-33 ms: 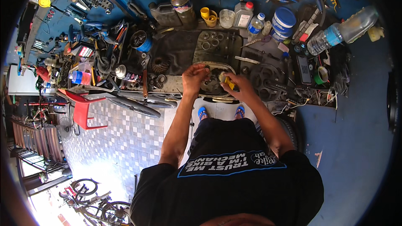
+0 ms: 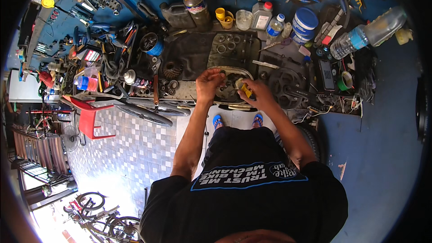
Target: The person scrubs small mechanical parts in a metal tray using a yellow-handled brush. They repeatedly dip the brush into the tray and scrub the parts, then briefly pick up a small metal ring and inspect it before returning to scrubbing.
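My left hand (image 2: 209,81) is closed in a pinch over the left side of an oval metal tray (image 2: 244,70). A small dark part (image 2: 222,72) shows at its fingertips, too small to name. On the tray's right side, my right hand (image 2: 258,93) is wrapped round a brush (image 2: 246,91) with a yellow handle, its pale bristles turned toward the tray's middle. Dark small parts (image 2: 230,82) lie in the tray between the hands. Just beyond, several metal rings (image 2: 221,49) rest on a dark mat. A bicycle crankset (image 2: 284,87) lies right of my right hand.
A cassette of sprockets (image 2: 172,70), an adjustable wrench (image 2: 155,76) and a spray can (image 2: 130,77) lie to the left. Bottles, a blue-lidded tub (image 2: 305,23) and yellow cups (image 2: 225,18) line the bench's back. A phone (image 2: 326,75) sits at right. A red chair (image 2: 92,117) stands on the floor.
My right hand and the yellow brush have shifted very slightly over the tray. The left hand looks the same.
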`<state>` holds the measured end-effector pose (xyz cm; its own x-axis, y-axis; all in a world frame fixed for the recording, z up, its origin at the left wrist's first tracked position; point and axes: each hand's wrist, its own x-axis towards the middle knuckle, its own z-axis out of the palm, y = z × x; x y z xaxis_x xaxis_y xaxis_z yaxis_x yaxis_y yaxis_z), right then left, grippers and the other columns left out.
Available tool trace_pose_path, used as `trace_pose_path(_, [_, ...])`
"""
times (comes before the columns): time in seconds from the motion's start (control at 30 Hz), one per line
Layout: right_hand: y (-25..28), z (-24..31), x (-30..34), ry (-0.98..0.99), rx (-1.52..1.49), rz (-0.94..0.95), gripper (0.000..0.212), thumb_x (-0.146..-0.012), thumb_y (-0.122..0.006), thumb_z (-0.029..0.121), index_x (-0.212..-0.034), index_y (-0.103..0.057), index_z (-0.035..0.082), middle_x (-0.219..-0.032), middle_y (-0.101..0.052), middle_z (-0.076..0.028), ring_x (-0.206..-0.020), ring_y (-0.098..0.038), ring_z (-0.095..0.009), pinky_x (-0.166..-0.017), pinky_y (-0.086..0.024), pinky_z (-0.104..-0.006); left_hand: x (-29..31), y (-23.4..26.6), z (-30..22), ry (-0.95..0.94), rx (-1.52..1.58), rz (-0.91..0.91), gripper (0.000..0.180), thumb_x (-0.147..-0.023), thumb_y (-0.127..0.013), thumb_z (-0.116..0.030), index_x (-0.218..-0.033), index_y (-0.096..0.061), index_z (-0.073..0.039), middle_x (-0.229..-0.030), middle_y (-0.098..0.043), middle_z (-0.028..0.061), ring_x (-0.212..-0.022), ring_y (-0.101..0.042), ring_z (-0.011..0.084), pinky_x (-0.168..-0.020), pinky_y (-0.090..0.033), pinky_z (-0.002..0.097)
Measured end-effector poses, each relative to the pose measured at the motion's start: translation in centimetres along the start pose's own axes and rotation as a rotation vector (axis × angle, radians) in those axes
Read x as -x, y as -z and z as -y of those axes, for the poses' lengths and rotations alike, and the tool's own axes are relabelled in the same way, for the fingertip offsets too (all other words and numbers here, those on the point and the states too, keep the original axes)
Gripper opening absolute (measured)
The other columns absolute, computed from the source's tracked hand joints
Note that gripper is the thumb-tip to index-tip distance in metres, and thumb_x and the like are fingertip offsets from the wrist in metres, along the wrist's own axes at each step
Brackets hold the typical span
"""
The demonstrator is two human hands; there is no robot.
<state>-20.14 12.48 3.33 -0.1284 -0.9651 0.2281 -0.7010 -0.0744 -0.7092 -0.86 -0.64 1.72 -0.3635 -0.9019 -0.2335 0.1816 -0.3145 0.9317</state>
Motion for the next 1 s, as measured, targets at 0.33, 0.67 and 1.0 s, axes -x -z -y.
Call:
trace_pose_path(0.33, [1.0,3.6,-3.3,-0.056,-0.207,-0.117,0.026,-0.093,-0.081,0.026,-0.110,-0.077,0.007,-0.102,-0.077,-0.014,-0.091,-0.073,-0.031,-0.080,-0.058,-0.0383,-1.0,0.4,1.3,-0.108,-0.529,-0.089,0.026,-0.088,-0.079,-0.008,-0.112,-0.078,0.003,-0.084,-0.079,0.0116,-0.073,-0.073,0.0129,-0.068,-0.058,0.0299])
trace_pose_path(0.67, [0.8,5.2,-3.9,0.071,-0.136,-0.154,0.025,-0.089,-0.084,0.023,-0.107,-0.078,0.006,-0.101,-0.077,-0.013,-0.093,-0.071,-0.033,-0.081,-0.057,-0.0424,-0.8,0.5,0.1,-0.239,-0.759,-0.128,0.025,-0.085,-0.082,-0.013,-0.108,-0.081,-0.003,-0.086,-0.080,0.0138,-0.077,-0.077,0.0176,-0.073,-0.059,0.0336])
trace_pose_path(1.0, [0.1,3.7,-3.4,0.079,-0.069,-0.207,0.024,-0.089,-0.084,0.024,-0.103,-0.076,0.007,-0.096,-0.076,-0.013,-0.089,-0.070,-0.034,-0.078,-0.056,-0.0424,-0.4,0.2,-0.3,-0.269,-0.711,-0.090,0.022,-0.087,-0.081,-0.008,-0.108,-0.081,-0.001,-0.084,-0.079,0.0107,-0.076,-0.072,0.0135,-0.072,-0.057,0.0306])
